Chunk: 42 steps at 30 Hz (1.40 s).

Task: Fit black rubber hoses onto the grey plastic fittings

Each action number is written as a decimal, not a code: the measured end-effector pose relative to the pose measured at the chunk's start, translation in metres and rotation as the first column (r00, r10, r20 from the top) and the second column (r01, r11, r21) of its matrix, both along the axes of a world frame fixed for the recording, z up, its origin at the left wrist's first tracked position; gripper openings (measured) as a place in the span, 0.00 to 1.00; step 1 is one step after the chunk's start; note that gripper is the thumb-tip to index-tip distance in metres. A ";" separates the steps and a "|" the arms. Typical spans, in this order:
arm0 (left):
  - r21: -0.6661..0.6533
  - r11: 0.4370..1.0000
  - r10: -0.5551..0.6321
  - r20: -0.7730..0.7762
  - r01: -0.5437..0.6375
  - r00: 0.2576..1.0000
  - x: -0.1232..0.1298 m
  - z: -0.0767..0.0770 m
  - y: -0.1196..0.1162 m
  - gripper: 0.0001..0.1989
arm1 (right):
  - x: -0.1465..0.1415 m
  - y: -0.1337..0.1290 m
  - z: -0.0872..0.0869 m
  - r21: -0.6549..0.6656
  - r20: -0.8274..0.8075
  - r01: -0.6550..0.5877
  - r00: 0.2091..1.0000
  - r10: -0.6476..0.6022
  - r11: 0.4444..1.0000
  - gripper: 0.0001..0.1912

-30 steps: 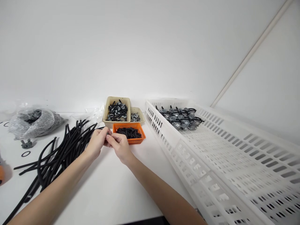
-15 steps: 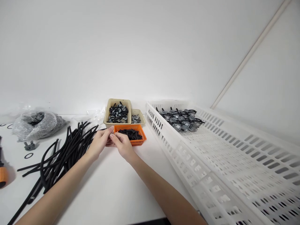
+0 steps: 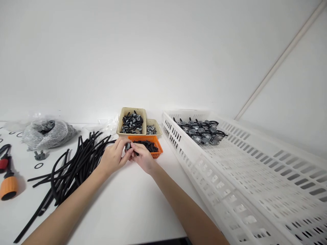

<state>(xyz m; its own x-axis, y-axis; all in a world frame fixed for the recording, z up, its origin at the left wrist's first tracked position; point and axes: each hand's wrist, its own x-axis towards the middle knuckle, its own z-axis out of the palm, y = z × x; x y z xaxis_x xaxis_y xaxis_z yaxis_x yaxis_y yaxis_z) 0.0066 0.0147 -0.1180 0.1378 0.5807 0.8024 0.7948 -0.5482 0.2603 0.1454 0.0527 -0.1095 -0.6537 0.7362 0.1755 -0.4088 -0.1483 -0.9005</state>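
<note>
Both hands meet over the table at the front left corner of an orange basket (image 3: 158, 153). Between their fingertips is a small grey and black part (image 3: 128, 146). My left hand (image 3: 114, 156) pinches it from the left, thumb and fingers closed round it. From the right, my right hand (image 3: 143, 159) grips the same part, its black end showing under the fingers. Black pieces (image 3: 149, 146) fill the orange basket. Behind it, a beige tray (image 3: 119, 125) holds grey and black parts, and a smaller beige tray (image 3: 157, 127) holds small metal pieces.
Black tubes (image 3: 74, 166) lie at left. Beyond them are a plastic bag of parts (image 3: 61, 134), a grey part (image 3: 40, 156), a black ring (image 3: 39, 165) and an orange-handled tool (image 3: 9, 187). A long white crate (image 3: 217, 177) with assembled parts (image 3: 204, 132) stands at right.
The view has shifted slightly left. My hands have turned, and the grey and black part between them now shows where it was hidden before.
</note>
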 end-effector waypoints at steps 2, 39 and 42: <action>0.098 0.995 0.026 -0.051 -0.021 0.998 -0.001 -0.001 0.001 0.09 | 0.002 0.001 0.002 0.037 0.050 -0.035 0.998 0.033 0.999 0.20; 0.053 0.999 -0.012 0.302 -0.004 0.953 0.006 0.011 -0.007 0.22 | -0.019 -0.021 0.007 -0.016 -0.026 0.043 0.999 -0.043 0.999 0.21; -0.050 0.999 0.018 0.407 0.002 0.913 0.010 0.010 -0.008 0.23 | -0.021 -0.021 0.006 -0.038 -0.020 0.076 0.997 -0.076 0.996 0.22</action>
